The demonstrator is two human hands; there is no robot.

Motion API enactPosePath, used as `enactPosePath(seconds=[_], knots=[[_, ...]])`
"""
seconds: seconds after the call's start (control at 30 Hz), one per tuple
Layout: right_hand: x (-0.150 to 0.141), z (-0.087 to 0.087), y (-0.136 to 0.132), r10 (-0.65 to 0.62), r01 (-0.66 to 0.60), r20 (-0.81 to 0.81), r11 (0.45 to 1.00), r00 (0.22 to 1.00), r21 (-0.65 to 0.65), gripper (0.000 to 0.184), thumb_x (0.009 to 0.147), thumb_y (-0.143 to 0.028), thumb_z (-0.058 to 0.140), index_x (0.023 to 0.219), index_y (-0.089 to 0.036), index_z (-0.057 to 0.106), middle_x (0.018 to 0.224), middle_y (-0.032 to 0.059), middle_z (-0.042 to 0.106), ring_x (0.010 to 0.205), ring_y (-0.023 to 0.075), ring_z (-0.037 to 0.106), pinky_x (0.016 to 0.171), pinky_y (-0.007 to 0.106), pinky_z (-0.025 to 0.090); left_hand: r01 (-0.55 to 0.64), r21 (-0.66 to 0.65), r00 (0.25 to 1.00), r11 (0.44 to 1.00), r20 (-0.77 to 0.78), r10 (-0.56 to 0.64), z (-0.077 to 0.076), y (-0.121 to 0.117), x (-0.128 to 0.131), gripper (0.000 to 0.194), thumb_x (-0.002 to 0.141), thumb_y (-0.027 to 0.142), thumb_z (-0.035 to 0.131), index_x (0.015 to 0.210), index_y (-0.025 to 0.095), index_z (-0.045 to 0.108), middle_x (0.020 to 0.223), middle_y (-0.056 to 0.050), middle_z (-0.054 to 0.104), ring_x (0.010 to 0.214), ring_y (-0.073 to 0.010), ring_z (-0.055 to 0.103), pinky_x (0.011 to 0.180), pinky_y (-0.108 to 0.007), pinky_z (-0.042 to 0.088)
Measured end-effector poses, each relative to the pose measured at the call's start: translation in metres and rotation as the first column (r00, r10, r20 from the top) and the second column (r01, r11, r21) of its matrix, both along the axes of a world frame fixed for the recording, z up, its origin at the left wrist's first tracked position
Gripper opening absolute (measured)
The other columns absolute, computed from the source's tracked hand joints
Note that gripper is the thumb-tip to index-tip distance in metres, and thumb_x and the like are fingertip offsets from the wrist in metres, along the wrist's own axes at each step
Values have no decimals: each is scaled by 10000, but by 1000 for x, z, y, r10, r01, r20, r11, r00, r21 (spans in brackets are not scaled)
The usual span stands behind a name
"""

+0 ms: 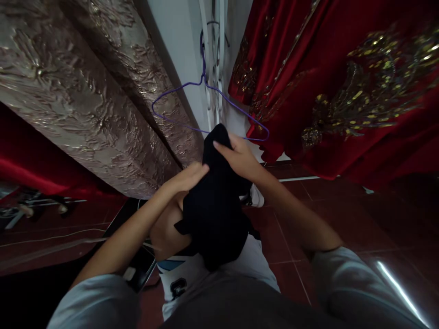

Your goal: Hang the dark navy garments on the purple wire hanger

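Observation:
A black garment [214, 205] hangs bunched between both my hands, in front of my chest. My right hand [238, 157] grips its top edge with fingers curled over the cloth. My left hand [187, 178] presses on its left side, fingers together on the fabric. Just behind the garment's top, a purple wire hanger [192, 84] hangs from a white rack [214, 55]; the cloth's upper tip reaches the hanger's lower bar.
A beige embroidered curtain [85, 96] fills the left. Red fabric with gold embroidery [343, 82] hangs at right. Below lie dark red floor tiles [343, 214], a dark device [140, 267] beside my left arm, and a white cable [51, 237] on the floor.

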State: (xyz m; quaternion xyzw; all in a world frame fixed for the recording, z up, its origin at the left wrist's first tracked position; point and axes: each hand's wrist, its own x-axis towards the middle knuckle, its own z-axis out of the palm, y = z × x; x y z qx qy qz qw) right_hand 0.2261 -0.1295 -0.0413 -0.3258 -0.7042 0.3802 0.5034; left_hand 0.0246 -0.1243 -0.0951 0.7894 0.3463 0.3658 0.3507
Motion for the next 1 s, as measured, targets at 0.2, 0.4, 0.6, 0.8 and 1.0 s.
enactPosePath(seconds=[0.2,0.4,0.6,0.8,1.0], knots=[[-10,-24,52,-219,212,78,974,973,84,217,992,-308,505,1081,-207,675,990,63,710,962,188,651,939,357,550,88,-46,902,995,-421,-99,-16,-1,-54,378,996,457,596,755,191,713,636,-31,645,535,-153,565,580,-266,417],[16,-47,74,-343,326,117,935,932,141,186,966,-294,537,838,-196,630,796,34,636,795,179,601,789,322,525,28,-215,902,976,-417,-117,-19,-9,-92,227,905,401,720,786,209,739,675,-22,660,591,-175,573,645,-258,433],[70,-20,61,-343,314,199,935,918,163,410,924,-331,610,592,-207,403,597,-27,374,575,104,364,565,272,377,-274,114,902,955,-314,296,1,16,-130,138,811,218,732,696,204,657,913,-96,670,1087,-302,572,1180,-430,293],[53,-27,45,-250,244,163,968,955,55,416,937,-383,573,603,-223,382,582,-35,365,539,96,341,520,274,344,-363,354,931,862,93,354,73,47,-83,14,892,250,651,900,240,645,1153,-55,661,1284,-280,480,1226,-463,252],[57,-24,21,-295,258,147,940,944,224,216,950,-416,549,906,-226,642,866,40,670,822,172,640,784,332,537,-299,371,953,879,75,293,105,70,-45,261,883,188,690,1138,233,654,1112,-31,677,1125,-241,589,1128,-419,379]])
